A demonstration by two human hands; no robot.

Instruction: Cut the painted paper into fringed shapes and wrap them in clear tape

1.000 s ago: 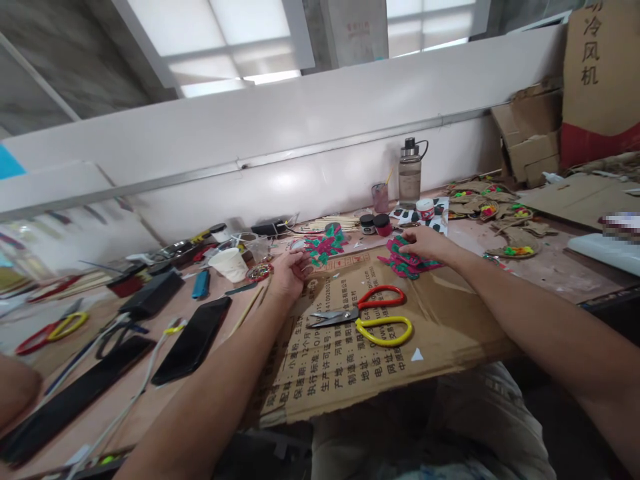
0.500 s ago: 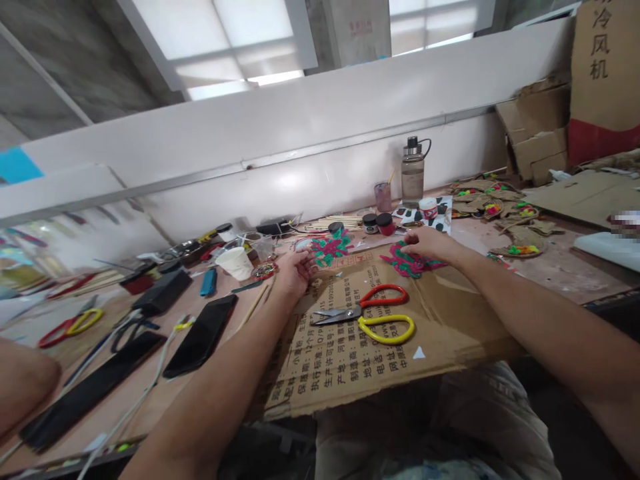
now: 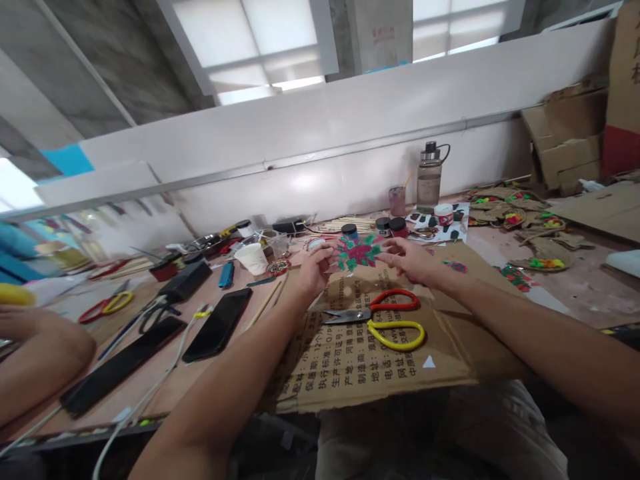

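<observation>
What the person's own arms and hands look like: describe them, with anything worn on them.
The left hand and right hand are bare, with no gloves. The left forearm and right forearm show no sleeves, and I see no watch or bracelet at either wrist. Rings are too small to tell.

A craft workshop: a long bench (image 3: 590,270) with scissors (image 3: 369,315), jars (image 3: 399,227), thin sticks (image 3: 350,224) and cardboard (image 3: 450,353), a colourful cutout (image 3: 359,253) over it.
</observation>
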